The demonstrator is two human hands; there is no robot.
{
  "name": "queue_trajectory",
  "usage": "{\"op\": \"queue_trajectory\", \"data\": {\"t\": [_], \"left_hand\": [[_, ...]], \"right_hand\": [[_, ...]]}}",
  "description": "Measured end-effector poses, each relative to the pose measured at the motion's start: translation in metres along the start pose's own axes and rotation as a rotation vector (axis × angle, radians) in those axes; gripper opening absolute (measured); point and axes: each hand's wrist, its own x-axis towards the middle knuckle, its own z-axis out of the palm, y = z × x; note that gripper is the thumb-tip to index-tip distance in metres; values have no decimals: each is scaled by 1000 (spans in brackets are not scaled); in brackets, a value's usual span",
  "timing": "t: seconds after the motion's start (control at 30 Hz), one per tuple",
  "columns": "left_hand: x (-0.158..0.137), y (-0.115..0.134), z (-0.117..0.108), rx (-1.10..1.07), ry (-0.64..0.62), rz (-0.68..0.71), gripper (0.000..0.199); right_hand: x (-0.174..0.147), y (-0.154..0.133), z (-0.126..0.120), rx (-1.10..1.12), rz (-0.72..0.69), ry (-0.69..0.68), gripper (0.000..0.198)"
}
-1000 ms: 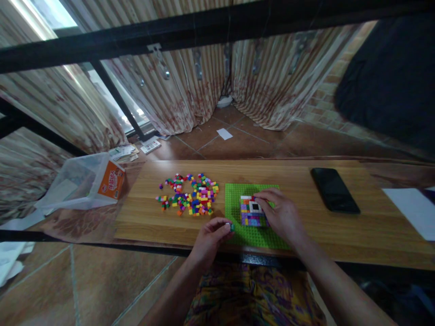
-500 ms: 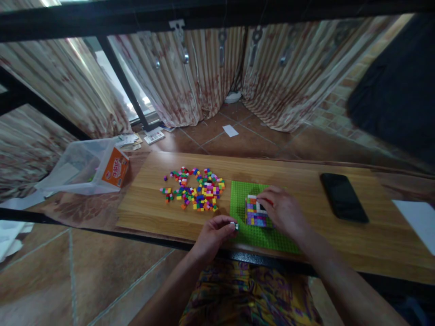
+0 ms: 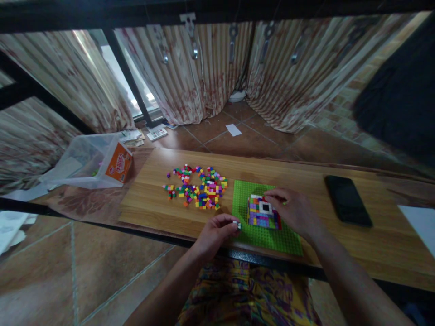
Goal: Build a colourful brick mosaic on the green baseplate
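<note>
A green studded baseplate (image 3: 241, 192) lies on the wooden table, and on it stands a small block structure (image 3: 258, 219) of many-coloured toy bricks. White bricks frame a dark square opening in its top. My right hand (image 3: 295, 210) reaches over from the right, its thumb and fingers closed together at the structure's upper right edge; whatever they pinch is hidden. Near the plate's left edge, my left hand (image 3: 214, 233) is closed, pinching small white toy bricks (image 3: 237, 224) between thumb and fingertips, a little apart from the structure.
Loose coloured bricks (image 3: 204, 190) are spread on the wooden table (image 3: 149, 199) left of the plate. A black phone (image 3: 348, 200) lies to the right, with white paper (image 3: 419, 226) beyond it. At the far left a clear plastic box (image 3: 84, 163) with an orange label rests on its side.
My right hand has shifted slightly right across the structure, uncovering the white frame and dark opening. My left hand still pinches the white bricks. The whole view has moved a little.
</note>
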Motion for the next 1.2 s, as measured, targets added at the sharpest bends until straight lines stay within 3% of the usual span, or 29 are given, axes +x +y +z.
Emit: {"op": "queue_trajectory", "data": {"t": [0.27,0.83,1.2], "left_hand": [[0,1,1,0,0,-4,28],[0,2,0,-1,-22,-10,25],[2,0,3,-91,23,40,30]], "right_hand": [[4,-3,16,24,3,55,26],[8,8,23,250,203,-51,25],[9,9,28,281,166,-72,24]]}}
